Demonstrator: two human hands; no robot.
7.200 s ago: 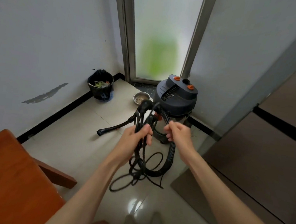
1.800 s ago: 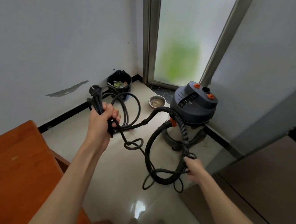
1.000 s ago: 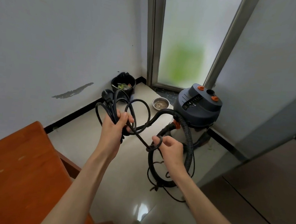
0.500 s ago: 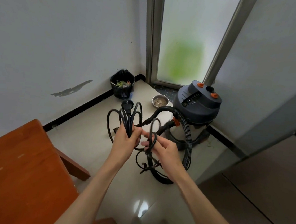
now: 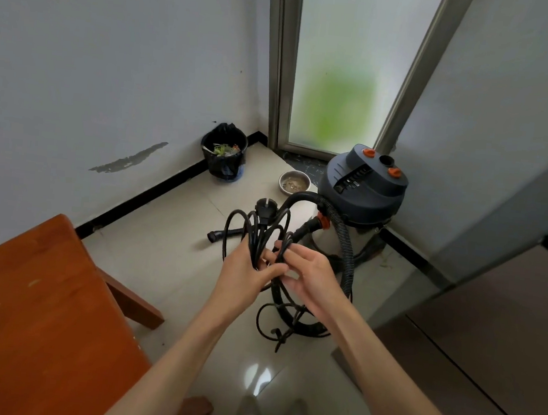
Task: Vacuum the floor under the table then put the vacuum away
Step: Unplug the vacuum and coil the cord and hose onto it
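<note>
Gripping the coiled black cord [image 5: 257, 229], left hand [image 5: 243, 271], right hand [image 5: 309, 274] pinching a loop, vacuum [image 5: 360, 195] lettering unreadable

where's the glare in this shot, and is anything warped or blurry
Head view: a bright glare patch on the glossy floor tiles just ahead of the shoes; the window frame leans from wide-angle distortion; the frosted glass blurs a green shape; hands and power cord are sharp.

the grey drum vacuum [image 5: 362, 195] stands upright in the corner, its ribbed hose [image 5: 345, 247] looping to the floor; the black cord [image 5: 257, 229] is bunched, apparently knotted below.
</note>
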